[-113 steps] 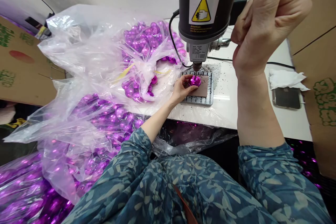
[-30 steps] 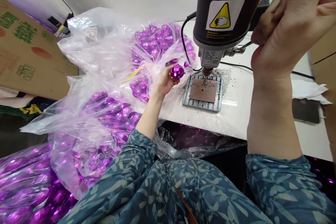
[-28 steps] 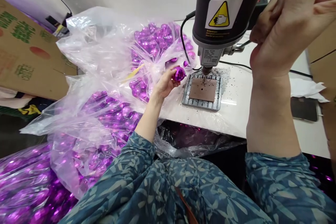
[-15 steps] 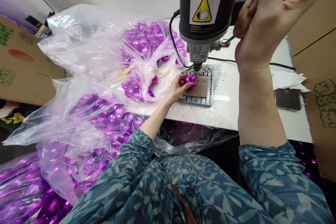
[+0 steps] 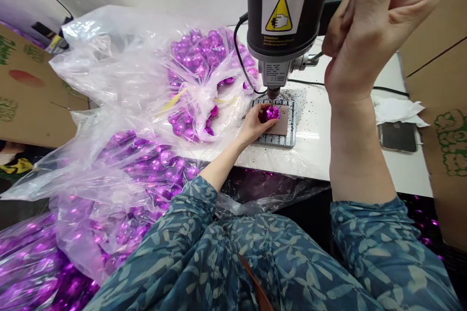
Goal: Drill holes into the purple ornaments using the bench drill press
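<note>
Between the thumb and fingers of my left hand (image 5: 255,123) is a shiny purple ball (image 5: 273,113), held over the brown board (image 5: 280,128) on the metal base plate (image 5: 292,132). Directly above the ball is the chuck of a black drill press (image 5: 288,14), its bit at the ball's top; I cannot tell how deep it sits. My right hand (image 5: 379,24) is raised beside the machine, fingers curled round the end of its lever (image 5: 318,56). Most of that grip is hidden by the hand itself.
Clear plastic bags (image 5: 120,68) of purple balls (image 5: 199,53) lie at the left. Dark shavings (image 5: 292,95) dot the white table (image 5: 314,155). A phone (image 5: 397,137) and white tissue (image 5: 397,111) lie at the right, near a cardboard box (image 5: 450,121). A black cable (image 5: 386,90) crosses behind.
My left hand has moved slightly right, bringing the ball under the drill chuck, where it meets the bit. The right hand stays closed at the lever, nearly unmoved.
</note>
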Available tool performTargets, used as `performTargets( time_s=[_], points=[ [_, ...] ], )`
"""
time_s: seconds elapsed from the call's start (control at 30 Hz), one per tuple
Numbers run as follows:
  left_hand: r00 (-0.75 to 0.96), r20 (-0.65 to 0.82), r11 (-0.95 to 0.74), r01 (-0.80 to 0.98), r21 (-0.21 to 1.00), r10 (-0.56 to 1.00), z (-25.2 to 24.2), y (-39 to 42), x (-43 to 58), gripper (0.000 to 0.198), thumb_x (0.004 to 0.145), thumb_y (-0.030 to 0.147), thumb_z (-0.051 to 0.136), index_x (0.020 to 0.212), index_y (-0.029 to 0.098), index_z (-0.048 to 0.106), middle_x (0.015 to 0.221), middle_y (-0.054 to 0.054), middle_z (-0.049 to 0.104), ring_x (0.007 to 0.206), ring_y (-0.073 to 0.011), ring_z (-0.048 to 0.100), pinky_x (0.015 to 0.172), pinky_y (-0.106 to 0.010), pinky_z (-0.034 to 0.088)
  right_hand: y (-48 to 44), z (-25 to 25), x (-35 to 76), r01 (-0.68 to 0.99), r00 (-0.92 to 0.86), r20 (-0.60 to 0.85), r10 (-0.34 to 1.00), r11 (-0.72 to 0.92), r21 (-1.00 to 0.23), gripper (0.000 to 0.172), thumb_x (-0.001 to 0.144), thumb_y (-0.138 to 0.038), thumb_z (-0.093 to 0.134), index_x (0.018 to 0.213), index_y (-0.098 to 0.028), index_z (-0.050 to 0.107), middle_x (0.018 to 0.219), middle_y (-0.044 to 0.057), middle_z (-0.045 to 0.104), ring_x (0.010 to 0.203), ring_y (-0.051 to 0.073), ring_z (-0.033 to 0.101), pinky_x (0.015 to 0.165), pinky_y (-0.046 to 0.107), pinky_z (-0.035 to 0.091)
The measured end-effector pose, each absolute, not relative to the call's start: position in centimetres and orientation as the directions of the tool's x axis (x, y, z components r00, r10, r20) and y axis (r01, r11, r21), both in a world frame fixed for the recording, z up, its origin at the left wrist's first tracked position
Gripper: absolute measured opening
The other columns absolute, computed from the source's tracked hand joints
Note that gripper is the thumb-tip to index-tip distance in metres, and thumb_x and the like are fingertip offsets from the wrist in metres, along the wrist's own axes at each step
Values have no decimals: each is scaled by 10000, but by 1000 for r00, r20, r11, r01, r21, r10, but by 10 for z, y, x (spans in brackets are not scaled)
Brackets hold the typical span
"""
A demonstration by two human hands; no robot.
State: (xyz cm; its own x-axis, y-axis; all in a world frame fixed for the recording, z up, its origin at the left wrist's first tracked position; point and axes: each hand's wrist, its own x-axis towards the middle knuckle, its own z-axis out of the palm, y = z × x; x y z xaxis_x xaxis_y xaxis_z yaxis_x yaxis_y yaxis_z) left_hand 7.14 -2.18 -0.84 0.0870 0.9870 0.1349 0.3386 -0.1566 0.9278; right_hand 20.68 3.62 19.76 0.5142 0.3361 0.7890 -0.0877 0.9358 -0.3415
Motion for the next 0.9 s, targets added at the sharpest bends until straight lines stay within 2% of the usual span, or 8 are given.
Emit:
performTargets(
  time_s=[0.13,0.3,0.47,0.67,0.9],
  points=[
    [82,160,-179,357,917,984,-14,-21,71,563,897,266,946,1400,212,699,1319,-118,818,1171,-259,787,1033,-404,651,18,190,206,-45,502,801,327,934,-353,850,868,-918,595,657,-230,142,480,-73,144,380,3,187,495,308,83],
    [93,172,-194,352,916,981,-16,-20,70,550,893,286,948,1387,227,713,1306,-111,820,1198,-271,788,1066,-424,651,-5,168,207,13,523,800,295,935,-354,846,977,-744,673,610,-189,151,462,-52,148,431,-3,119,530,302,82],
    [101,171,-195,340,920,980,-17,-20,70,552,902,317,953,1392,232,714,1314,-111,817,1227,-282,786,1074,-434,651,-2,145,214,98,522,793,315,901,-422,879,976,-793,643,685,-193,69,506,-47,95,459,6,121,573,309,65],
    [97,171,-194,340,920,980,-17,-20,69,547,901,291,949,1391,226,714,1322,-113,819,1186,-269,790,1053,-421,649,6,112,227,157,500,813,298,892,-423,868,1015,-719,632,641,-169,73,481,-34,69,440,22,149,519,303,124],
    [103,168,-193,334,922,980,-18,-19,69,561,909,320,946,1404,219,700,1361,-125,806,1182,-264,782,1023,-390,643,28,78,235,217,481,826,294,873,-437,872,1028,-792,523,602,-163,94,492,-8,17,453,41,118,507,332,158]
  ],
)
